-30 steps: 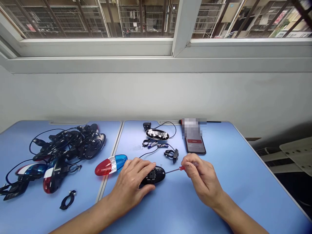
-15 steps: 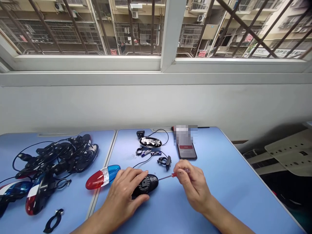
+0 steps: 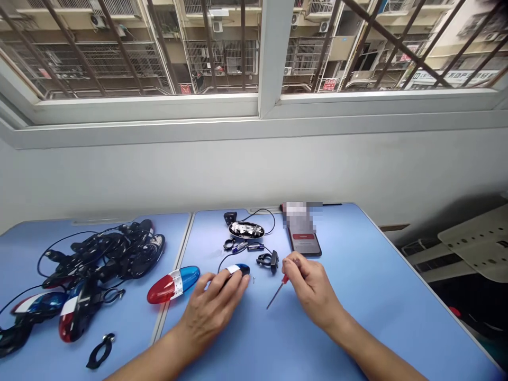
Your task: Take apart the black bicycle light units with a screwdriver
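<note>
My left hand (image 3: 216,301) lies over a small black light housing (image 3: 239,269) on the blue table (image 3: 357,296), fingers curved around it. Only its far end with a white and blue patch shows. My right hand (image 3: 311,288) pinches the red handle of a small screwdriver (image 3: 278,290), whose shaft points down and left, clear of the housing. A tiny screw (image 3: 254,280) lies on the table between the hands. A red, white and blue lens cover (image 3: 173,284) rests just left of my left hand.
A heap of black wired light units (image 3: 103,254) and a loose clamp ring (image 3: 98,352) lie at left. Behind the hands are a circuit board with wire (image 3: 246,229), batteries (image 3: 246,246), a black bracket (image 3: 268,260) and a phone (image 3: 305,242). The table's right edge drops off.
The housing has been turned over under my left hand. My right hand has drawn the screwdriver out of it and swung its tip down. The head camera has shifted slightly.
</note>
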A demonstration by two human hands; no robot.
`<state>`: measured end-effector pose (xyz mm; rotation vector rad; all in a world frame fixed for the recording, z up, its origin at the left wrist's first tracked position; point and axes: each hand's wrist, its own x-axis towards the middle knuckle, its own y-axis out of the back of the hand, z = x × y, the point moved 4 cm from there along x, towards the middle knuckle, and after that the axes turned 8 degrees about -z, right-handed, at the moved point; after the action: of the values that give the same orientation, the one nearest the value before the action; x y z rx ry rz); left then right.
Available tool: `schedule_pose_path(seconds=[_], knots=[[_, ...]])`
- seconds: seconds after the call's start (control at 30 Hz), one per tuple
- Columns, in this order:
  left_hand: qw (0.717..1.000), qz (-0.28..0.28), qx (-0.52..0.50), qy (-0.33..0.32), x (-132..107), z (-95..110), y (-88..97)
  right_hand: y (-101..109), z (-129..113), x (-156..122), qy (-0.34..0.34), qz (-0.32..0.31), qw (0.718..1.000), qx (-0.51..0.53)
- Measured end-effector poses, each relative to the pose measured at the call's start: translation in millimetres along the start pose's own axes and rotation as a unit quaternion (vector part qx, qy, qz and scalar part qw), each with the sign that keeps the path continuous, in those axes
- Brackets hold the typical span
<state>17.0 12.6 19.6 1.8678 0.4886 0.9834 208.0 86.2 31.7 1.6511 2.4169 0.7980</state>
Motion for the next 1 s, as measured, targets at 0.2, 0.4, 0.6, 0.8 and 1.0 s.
schedule_pose_path(seconds=[0.2,0.4,0.6,0.8,1.0], knots=[[0.992,-0.01,0.078,-0.095,8.1,6.5,-15.9,0.6,5.2,4.8,-0.031,0.004,0.999,0.035],[0.978,-0.089,0.122,-0.146,21.2,-1.7,-19.2,3.9,4.5,7.6,-0.027,0.019,0.999,0.021],[0.978,-0.12,0.13,-0.111,30.7,-13.2,-12.2,10.3,7.6,12.7,-0.041,0.048,0.995,0.074],[0.99,-0.048,0.12,-0.054,33.0,-20.2,-1.1,11.0,12.9,15.9,-0.064,0.047,0.986,0.148],[0.951,0.01,-0.18,0.252,30.2,-46.3,-4.8,-14.0,17.3,12.2,-0.126,-0.091,0.946,0.283]])
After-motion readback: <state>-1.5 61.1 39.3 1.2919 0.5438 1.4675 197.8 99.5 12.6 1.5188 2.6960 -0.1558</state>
